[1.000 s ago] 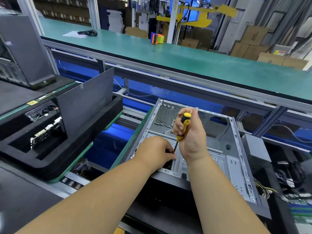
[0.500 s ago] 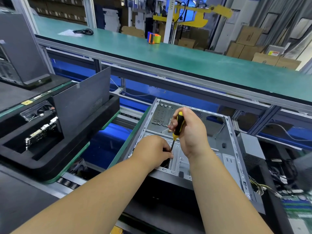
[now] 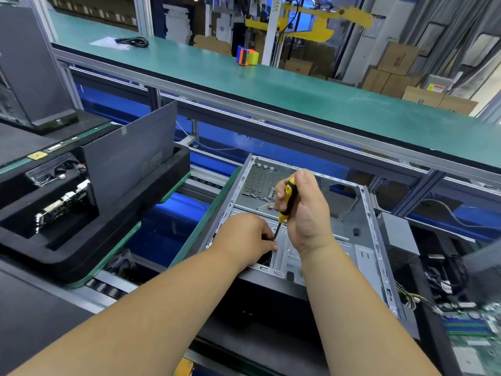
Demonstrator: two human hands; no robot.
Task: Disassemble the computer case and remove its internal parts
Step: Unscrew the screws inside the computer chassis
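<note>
An open grey computer case (image 3: 371, 240) lies on its side in front of me, its inside mostly bare metal. My right hand (image 3: 306, 213) grips a yellow-and-black screwdriver (image 3: 288, 202) upright, its thin shaft pointing down into the case's near left part. My left hand (image 3: 246, 237) rests on the case there, fingers curled around the shaft's tip; what they pinch is hidden. The screw itself cannot be seen.
A black foam tray (image 3: 113, 240) with a grey side panel (image 3: 130, 156) and removed parts sits at left. Another tower (image 3: 29, 69) stands far left. A motherboard (image 3: 471, 327) and cables (image 3: 444, 272) lie at right. A green bench (image 3: 298, 88) runs behind, carrying an orange-and-blue object (image 3: 248, 57).
My hands stay at the same spot in the case. The right hand has turned slightly on the screwdriver handle. My head has shifted a little, nudging the scene.
</note>
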